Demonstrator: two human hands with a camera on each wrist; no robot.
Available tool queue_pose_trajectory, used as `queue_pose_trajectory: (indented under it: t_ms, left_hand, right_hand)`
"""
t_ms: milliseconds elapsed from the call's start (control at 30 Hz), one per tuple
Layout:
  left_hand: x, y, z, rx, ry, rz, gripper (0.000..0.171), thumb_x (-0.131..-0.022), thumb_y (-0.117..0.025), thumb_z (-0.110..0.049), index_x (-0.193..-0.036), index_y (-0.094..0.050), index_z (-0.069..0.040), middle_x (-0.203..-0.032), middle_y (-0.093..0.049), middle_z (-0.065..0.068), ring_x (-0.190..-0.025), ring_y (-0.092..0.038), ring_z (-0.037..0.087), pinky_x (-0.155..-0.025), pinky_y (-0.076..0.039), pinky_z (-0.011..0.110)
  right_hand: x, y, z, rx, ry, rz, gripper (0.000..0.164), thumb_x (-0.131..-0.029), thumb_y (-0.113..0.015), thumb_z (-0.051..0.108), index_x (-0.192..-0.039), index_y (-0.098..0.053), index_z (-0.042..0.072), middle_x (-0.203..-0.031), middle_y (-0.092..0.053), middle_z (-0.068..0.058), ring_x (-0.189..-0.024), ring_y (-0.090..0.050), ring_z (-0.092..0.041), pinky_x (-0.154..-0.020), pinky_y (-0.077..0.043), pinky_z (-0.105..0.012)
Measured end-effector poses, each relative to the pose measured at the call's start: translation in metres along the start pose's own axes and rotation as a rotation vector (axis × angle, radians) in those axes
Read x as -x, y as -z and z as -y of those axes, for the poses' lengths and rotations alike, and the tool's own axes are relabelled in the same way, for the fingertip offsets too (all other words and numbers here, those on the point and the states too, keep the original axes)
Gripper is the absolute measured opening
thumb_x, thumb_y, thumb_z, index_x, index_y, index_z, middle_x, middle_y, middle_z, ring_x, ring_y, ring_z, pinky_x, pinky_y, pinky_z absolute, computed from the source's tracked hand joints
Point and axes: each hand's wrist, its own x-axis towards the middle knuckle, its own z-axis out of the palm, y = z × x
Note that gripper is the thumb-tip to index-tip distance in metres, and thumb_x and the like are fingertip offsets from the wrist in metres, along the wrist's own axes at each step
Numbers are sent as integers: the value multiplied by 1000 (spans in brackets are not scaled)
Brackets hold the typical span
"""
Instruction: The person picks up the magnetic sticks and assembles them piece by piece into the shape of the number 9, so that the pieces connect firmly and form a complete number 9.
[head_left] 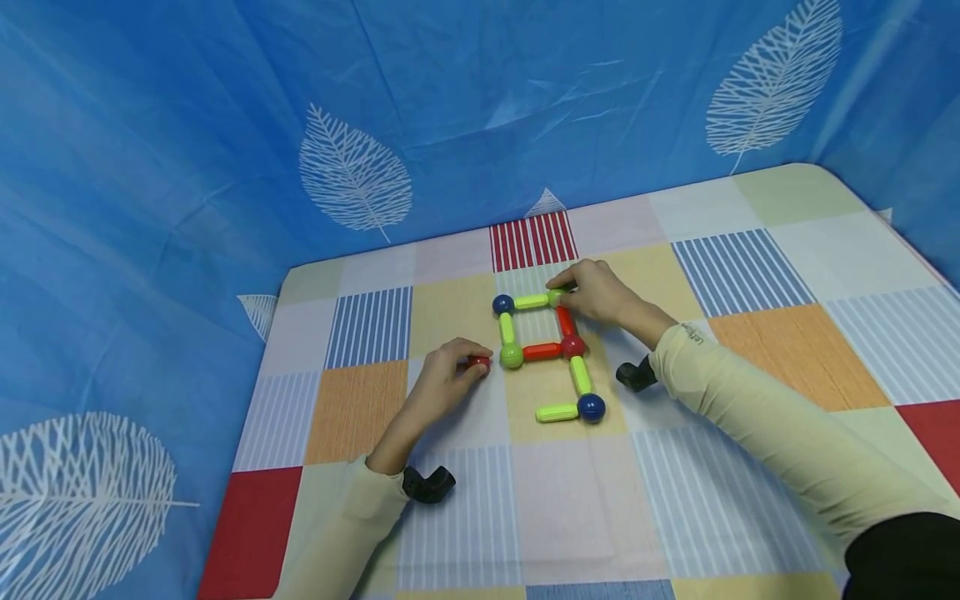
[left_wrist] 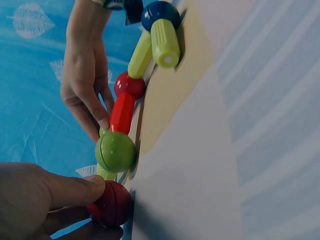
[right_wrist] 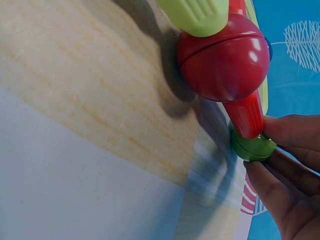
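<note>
A chain of coloured balls and short ribbed rods lies on the checked cloth, four-sided with a tail bending toward me. My right hand (head_left: 602,292) pinches the green ball (right_wrist: 253,148) at its far right corner, where a red rod (right_wrist: 245,117) meets it. Left of the chain, my left hand (head_left: 441,382) holds a loose red ball (left_wrist: 114,204) between thumb and fingers, near the other green ball (head_left: 512,356). A second red ball (head_left: 573,346) joins several rods. One blue ball (head_left: 503,305) marks the far left corner; another blue ball (head_left: 591,407) carries a yellow-green rod (head_left: 557,412).
A patchwork-patterned cloth (head_left: 570,508) covers the table. Blue sheeting with white leaf prints (head_left: 480,100) hangs behind and at the sides. Black curved pieces (head_left: 429,485) are worn at both wrists, over cream sleeves (head_left: 780,442).
</note>
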Motion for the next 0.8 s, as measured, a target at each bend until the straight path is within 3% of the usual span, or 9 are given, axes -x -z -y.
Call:
queue_pose_trajectory:
  t_ms: [800]
  left_hand:
    - [43,-23,-28,41,-48,116,17,-91,-69,-2,-107,-73,-2,-109,-69,4,-105,-61,18,-89,-51,36]
  right_hand:
    - [0,-1,-1,10,26,-19,30,-91,-64,3,-121,-69,0,-122,-66,-19,-116,-57,-34,-97,-46,-48]
